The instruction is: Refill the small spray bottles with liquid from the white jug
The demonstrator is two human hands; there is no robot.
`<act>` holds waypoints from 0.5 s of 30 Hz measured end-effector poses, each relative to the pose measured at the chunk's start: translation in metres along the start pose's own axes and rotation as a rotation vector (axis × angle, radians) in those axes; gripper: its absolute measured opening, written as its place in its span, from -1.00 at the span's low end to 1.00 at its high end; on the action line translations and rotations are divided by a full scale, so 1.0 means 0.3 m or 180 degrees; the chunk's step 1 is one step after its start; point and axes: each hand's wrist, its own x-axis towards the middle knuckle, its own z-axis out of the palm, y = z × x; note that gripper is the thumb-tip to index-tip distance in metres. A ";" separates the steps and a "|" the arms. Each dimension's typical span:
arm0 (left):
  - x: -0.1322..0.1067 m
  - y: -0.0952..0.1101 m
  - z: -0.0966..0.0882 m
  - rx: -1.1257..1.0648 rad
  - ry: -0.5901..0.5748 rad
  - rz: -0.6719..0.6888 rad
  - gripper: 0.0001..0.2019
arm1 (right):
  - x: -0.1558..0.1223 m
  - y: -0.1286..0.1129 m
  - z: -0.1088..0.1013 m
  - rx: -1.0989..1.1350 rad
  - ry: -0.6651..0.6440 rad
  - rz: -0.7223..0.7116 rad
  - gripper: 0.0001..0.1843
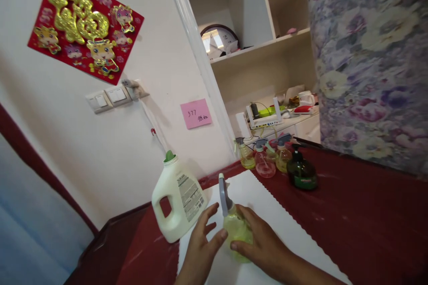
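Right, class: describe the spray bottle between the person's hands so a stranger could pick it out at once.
Start at the red table and find the white mat on it. At the mat's near end, the left hand and right hand cup a yellow-green spray bottle with a grey trigger head. The other small sprayers stand grouped at the far edge.
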 end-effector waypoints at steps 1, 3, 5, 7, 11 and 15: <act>0.010 0.018 0.012 -0.0089 0.0033 0.0050 -0.34 | 0.001 -0.004 -0.003 -0.0034 -0.0053 -0.0027 -0.18; 0.032 0.047 0.048 -0.0235 0.0083 0.0145 -0.43 | 0.002 -0.009 -0.009 -0.0130 -0.0141 -0.0053 -0.14; 0.051 0.065 0.084 -0.0271 0.0142 0.0230 -0.52 | 0.003 -0.009 -0.012 -0.0205 -0.0191 -0.0059 -0.10; 0.065 0.078 0.108 -0.0243 0.0186 0.0246 -0.59 | 0.001 -0.006 -0.015 -0.0227 -0.0209 -0.0030 -0.09; 0.077 0.131 0.107 -0.0213 0.0338 0.0303 -0.60 | -0.008 -0.001 -0.021 -0.0274 -0.0277 0.0052 -0.10; 0.070 0.234 0.073 -0.0205 0.0542 0.0382 -0.52 | -0.014 -0.008 -0.026 -0.0320 -0.0253 0.0143 -0.10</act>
